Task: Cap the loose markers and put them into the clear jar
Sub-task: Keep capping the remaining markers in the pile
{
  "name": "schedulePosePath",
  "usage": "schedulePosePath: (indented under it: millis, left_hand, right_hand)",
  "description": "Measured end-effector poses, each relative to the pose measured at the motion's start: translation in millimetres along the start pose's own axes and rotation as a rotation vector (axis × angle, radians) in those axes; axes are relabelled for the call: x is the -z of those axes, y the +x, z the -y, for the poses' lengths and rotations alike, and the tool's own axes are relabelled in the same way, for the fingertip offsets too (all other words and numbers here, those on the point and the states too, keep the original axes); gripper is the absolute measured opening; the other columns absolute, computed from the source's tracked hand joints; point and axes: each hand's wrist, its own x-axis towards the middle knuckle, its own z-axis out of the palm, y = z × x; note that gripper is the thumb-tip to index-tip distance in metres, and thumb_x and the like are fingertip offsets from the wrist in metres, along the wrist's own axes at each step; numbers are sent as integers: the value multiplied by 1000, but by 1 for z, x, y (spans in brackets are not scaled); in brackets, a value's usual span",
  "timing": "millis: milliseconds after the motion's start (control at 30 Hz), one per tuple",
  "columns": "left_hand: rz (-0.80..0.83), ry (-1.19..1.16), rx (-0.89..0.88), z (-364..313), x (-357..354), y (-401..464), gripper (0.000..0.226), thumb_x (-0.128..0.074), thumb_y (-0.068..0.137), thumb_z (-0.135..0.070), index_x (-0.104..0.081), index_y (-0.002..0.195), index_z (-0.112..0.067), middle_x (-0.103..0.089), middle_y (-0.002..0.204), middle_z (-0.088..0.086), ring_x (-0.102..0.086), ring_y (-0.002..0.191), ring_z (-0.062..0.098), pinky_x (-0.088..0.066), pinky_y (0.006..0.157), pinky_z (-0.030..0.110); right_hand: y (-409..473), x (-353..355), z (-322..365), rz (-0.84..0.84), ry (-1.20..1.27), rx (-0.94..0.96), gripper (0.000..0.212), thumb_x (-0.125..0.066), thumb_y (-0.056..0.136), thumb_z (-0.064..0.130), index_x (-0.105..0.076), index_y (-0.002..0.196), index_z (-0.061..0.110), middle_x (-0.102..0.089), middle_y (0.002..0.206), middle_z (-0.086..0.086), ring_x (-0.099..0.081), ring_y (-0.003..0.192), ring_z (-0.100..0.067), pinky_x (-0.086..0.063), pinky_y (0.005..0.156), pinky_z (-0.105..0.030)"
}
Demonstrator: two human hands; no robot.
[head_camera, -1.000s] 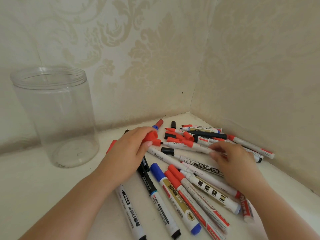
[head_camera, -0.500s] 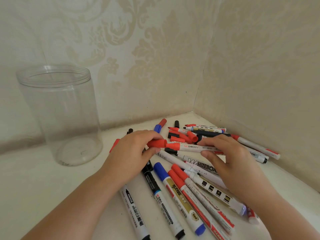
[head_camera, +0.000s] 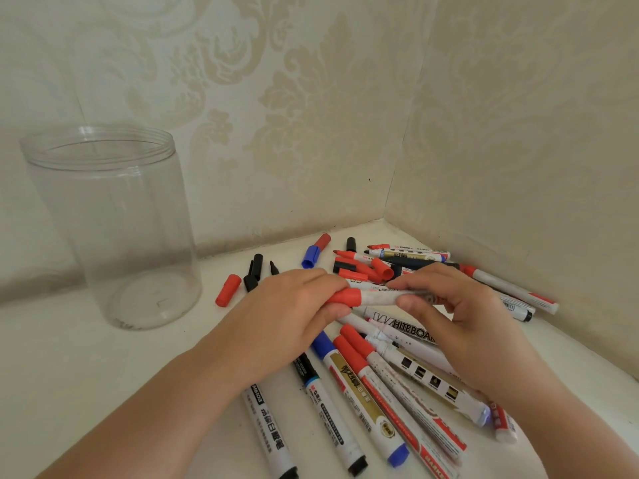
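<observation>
1. A second ago your left hand [head_camera: 283, 316] held a loose red cap [head_camera: 345, 296] apart from the marker [head_camera: 387, 297]; now that cap sits on the marker's end, your fingers [head_camera: 332, 314] clamped on it.
2. Your right hand [head_camera: 460, 319] pinches the marker's barrel, above the pile of markers [head_camera: 380, 378] on the counter [head_camera: 86, 375].
3. The clear jar [head_camera: 107, 223] stands empty at left, well apart.
4. Beside it: one loose red cap [head_camera: 228, 290], two black caps [head_camera: 254, 271].
</observation>
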Motion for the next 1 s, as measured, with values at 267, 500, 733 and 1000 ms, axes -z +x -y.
schedulePosePath:
  millis: [267,500,733,1000]
  left_hand:
    - [-6,110,-38,-1,0,0,35,-39,83,-36,-65,91,-15,-67,74,-6,-63,63,8,-45,65,20]
    - [-5,19,132,12,2,-1,31,-57,88,-23,-59,119,-25,-63,111,-6,-55,103,12,-42,86,24]
    - [-217,-14,463,42,18,-9,36,-45,87,-2,-62,109,-25,-60,99,-7,-50,81,6,-39,75,18]
    - [-167,-7,656,54,30,-13,30,-39,92,-10,-63,104,-24,-66,93,-5,-53,76,12,-37,71,21]
  right_hand:
    - [-1,-2,6,6,0,-60,18,-58,83,24,-65,90,39,-62,87,16,-53,90,3,-38,72,-4]
    - [-4,-16,21,19,-174,-21,26,-55,86,27,-57,108,41,-54,96,26,-47,84,13,-36,69,-5]
    - [-13,-15,43,75,-271,19,16,-47,86,35,-42,90,50,-45,84,28,-47,78,8,-38,60,-10]
    - [-14,-21,47,226,-325,-35,4,-43,86,48,-45,90,48,-41,89,27,-41,90,8,-39,72,-8]
